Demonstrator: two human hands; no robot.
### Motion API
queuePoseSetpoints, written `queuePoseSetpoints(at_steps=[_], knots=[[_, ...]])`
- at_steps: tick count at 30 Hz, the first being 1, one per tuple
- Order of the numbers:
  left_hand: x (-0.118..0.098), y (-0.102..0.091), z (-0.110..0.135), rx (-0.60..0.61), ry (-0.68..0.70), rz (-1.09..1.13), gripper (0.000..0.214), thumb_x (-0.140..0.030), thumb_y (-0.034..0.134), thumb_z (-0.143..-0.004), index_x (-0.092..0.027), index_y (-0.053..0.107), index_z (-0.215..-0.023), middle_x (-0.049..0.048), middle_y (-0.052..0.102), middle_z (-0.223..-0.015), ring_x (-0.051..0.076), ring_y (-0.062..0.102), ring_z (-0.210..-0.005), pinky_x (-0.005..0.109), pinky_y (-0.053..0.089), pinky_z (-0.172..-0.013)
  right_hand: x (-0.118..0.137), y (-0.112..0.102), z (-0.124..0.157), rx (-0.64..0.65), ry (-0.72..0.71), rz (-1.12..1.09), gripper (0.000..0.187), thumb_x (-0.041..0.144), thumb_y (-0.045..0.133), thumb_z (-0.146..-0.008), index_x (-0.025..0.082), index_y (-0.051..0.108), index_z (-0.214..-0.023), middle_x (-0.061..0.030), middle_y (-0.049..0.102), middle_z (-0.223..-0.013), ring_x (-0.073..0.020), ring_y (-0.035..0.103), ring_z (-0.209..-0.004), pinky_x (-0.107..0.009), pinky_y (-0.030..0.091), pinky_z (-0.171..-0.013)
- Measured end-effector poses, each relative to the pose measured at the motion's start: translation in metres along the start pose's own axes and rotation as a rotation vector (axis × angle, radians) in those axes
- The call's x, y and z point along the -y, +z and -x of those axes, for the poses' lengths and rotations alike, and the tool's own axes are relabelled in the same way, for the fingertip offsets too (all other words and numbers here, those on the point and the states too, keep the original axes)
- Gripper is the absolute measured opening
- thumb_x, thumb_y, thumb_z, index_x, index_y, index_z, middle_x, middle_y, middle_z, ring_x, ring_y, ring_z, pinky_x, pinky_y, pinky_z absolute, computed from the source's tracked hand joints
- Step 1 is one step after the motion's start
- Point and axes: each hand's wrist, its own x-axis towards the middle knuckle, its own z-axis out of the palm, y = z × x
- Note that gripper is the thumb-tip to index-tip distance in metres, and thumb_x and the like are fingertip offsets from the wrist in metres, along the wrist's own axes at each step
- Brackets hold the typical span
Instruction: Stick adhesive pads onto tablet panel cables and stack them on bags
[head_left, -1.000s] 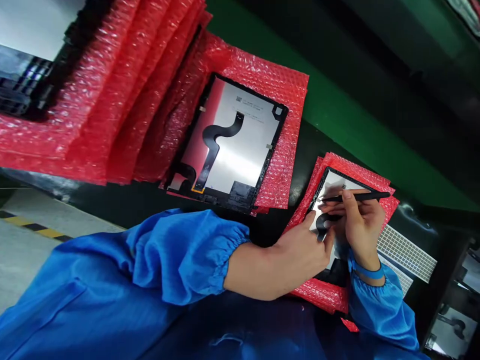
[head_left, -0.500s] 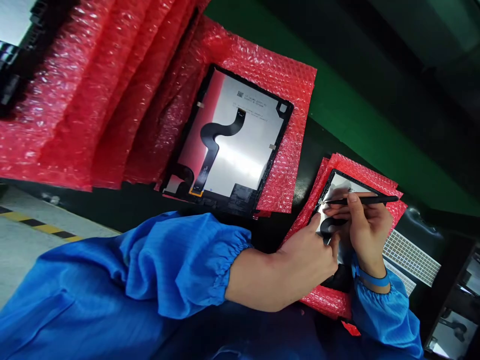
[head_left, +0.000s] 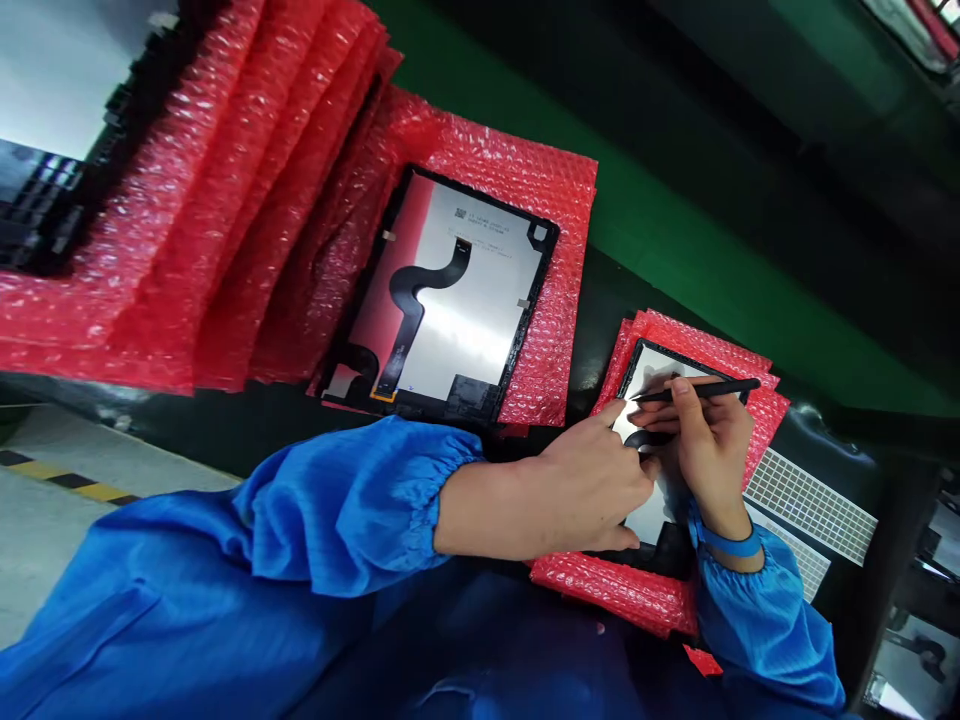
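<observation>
Black tweezers (head_left: 720, 389) are pinched in my right hand (head_left: 709, 440), their tip at the left edge of a display panel (head_left: 649, 505). That panel lies silver back up on red bubble wrap, and its dark flex cable is partly hidden by my hands. Beside the tip, my left hand (head_left: 570, 490) reaches over the panel's left side. Its index finger stretches to the edge and the thumb is spread toward the lower part; nothing shows in its grasp. A second display panel (head_left: 480, 330) with a wavy black flex cable (head_left: 409, 290) lies to the left.
Overlapping red bubble-wrap bags (head_left: 247, 200) fill the left, with another panel (head_left: 60, 80) on top at the corner. Sheets of small white squares (head_left: 814, 505) lie right of my right hand. More panels (head_left: 911, 665) sit at the lower right. A green surface runs behind.
The view has shifted slightly. My left hand has turned, and its thumb now spreads out toward the panel's lower part. The tweezers stay at the panel's left edge.
</observation>
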Motion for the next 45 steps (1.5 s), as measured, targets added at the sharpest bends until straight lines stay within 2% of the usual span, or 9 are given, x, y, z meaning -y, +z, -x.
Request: queuePoseSetpoints(at_steps=[3, 7, 10, 13, 17, 23, 30, 38, 45], knots=[[0.002, -0.009, 0.004, -0.069, -0.017, 0.0, 0.04, -0.052, 0.07, -0.099, -0.013, 0.076, -0.1, 0.0064, 0.075, -0.068, 0.025, 0.072, -0.064, 0.048, 0.05, -0.103, 0.002, -0.01, 0.006, -0.018, -0.049, -0.081, 0.035, 0.054, 0.077, -0.095, 0.02, 0.072, -0.094, -0.0013, 0.079, -0.068, -0.019, 0.077, -0.052, -0.028, 0.065, -0.05], [0.007, -0.018, 0.021, -0.013, -0.418, 0.05, 0.037, -0.037, 0.046, -0.112, -0.013, 0.071, -0.102, 0.0079, 0.073, -0.072, 0.026, 0.073, -0.064, 0.038, 0.054, -0.066, -0.009, -0.034, 0.024, -0.111, -0.124, -0.113, 0.029, 0.049, 0.077, -0.098, 0.022, 0.071, -0.094, -0.0002, 0.08, -0.068, -0.02, 0.077, -0.051, -0.03, 0.065, -0.051], [0.007, -0.013, 0.031, 0.046, -0.575, 0.111, 0.036, -0.037, 0.047, -0.111, -0.009, 0.069, -0.119, 0.0116, 0.075, -0.091, 0.028, 0.077, -0.08, 0.038, 0.058, -0.07, -0.03, -0.045, 0.034, -0.149, -0.154, -0.105, 0.031, 0.05, 0.074, -0.1, 0.02, 0.07, -0.095, -0.0029, 0.081, -0.069, -0.0222, 0.08, -0.058, -0.032, 0.067, -0.059], [0.0, -0.004, 0.034, -0.042, -0.546, 0.175, 0.04, -0.035, 0.047, -0.111, -0.01, 0.064, -0.137, 0.0138, 0.071, -0.114, 0.028, 0.074, -0.103, 0.042, 0.062, -0.087, -0.05, -0.048, 0.037, -0.203, -0.193, -0.14, 0.031, 0.049, 0.074, -0.101, 0.018, 0.07, -0.099, -0.0041, 0.082, -0.073, -0.0234, 0.082, -0.062, -0.035, 0.068, -0.064], [-0.009, 0.005, 0.033, -0.133, -0.63, 0.244, 0.044, -0.031, 0.042, -0.112, -0.011, 0.059, -0.147, 0.0131, 0.068, -0.116, 0.024, 0.073, -0.094, 0.04, 0.062, -0.087, -0.059, -0.044, 0.035, -0.235, -0.226, -0.196, 0.032, 0.049, 0.074, -0.101, 0.017, 0.07, -0.1, -0.005, 0.082, -0.075, -0.0232, 0.082, -0.063, -0.034, 0.066, -0.063], [-0.001, 0.008, 0.041, -0.206, -0.631, 0.475, 0.027, -0.022, 0.046, -0.107, -0.015, 0.072, -0.111, 0.0096, 0.072, -0.104, 0.022, 0.071, -0.095, 0.037, 0.056, -0.092, -0.058, -0.041, 0.03, -0.236, -0.221, -0.225, 0.037, 0.052, 0.074, -0.099, 0.015, 0.07, -0.097, -0.0065, 0.082, -0.076, -0.0212, 0.08, -0.059, -0.031, 0.064, -0.059], [0.002, 0.014, 0.037, -0.393, -0.672, 0.902, 0.014, -0.025, 0.06, -0.096, -0.016, 0.068, -0.088, 0.002, 0.063, -0.083, 0.015, 0.057, -0.073, 0.029, 0.047, -0.071, -0.059, -0.041, 0.024, -0.244, -0.215, -0.312, 0.042, 0.056, 0.076, -0.094, 0.015, 0.068, -0.097, -0.0056, 0.08, -0.068, -0.0218, 0.079, -0.056, -0.028, 0.062, -0.054], [-0.001, 0.021, 0.021, -0.427, -0.681, 1.243, 0.017, -0.032, 0.051, -0.102, -0.019, 0.059, -0.096, -0.0027, 0.057, -0.075, 0.011, 0.054, -0.064, 0.023, 0.044, -0.059, -0.061, -0.05, 0.012, -0.287, -0.184, -0.469, 0.05, 0.064, 0.083, -0.083, 0.017, 0.067, -0.095, -0.0029, 0.079, -0.067, -0.0199, 0.077, -0.051, -0.027, 0.062, -0.051], [-0.006, 0.02, -0.015, -0.517, -0.567, 1.26, 0.013, -0.027, 0.066, -0.097, -0.015, 0.067, -0.101, 0.0026, 0.071, -0.088, 0.017, 0.068, -0.084, 0.029, 0.055, -0.078, -0.064, -0.058, 0.009, -0.31, -0.21, -0.527, 0.05, 0.062, 0.085, -0.081, 0.018, 0.065, -0.092, -0.0016, 0.077, -0.066, -0.0197, 0.075, -0.048, -0.029, 0.063, -0.05]])
